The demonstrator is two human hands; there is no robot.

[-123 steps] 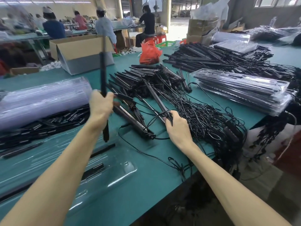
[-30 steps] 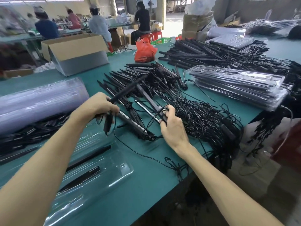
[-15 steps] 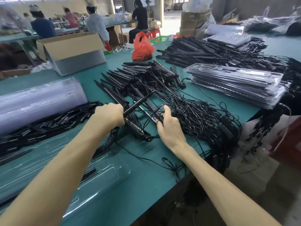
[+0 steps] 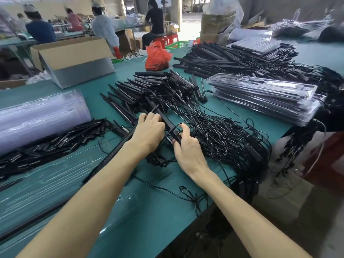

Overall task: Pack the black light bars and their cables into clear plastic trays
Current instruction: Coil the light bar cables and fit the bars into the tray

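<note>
Pinching the near end of one black light bar [image 4: 168, 123] between thumb and fingertips, my right hand [image 4: 188, 148] has it at the front of the heap, about mid-desk. My left hand [image 4: 149, 133] sits just beside it, touching the same pile. Its fingers are curled round what looks like a second bar [image 4: 106, 159], whose body trails back under my forearm.

The snag I expect is the cable. The tangle of cables [image 4: 219, 133] lies right against my right hand, and one loop arches over the bar's near end. If I lift fast, that loop may catch and drag neighbouring bars with it. Some of the tangle already hangs over the right edge of the desk [image 4: 149, 211], so a hard pull could tip more of it off. The two bars also sit close together at my fingertips. Swinging either one towards the clear tray [image 4: 61, 181] at my near left could knock the other out of my grip.

The pinched bar lies almost flat on the heap. Its long axis runs diagonally, near end towards my right, far end pointing away from me and to the left.
</note>
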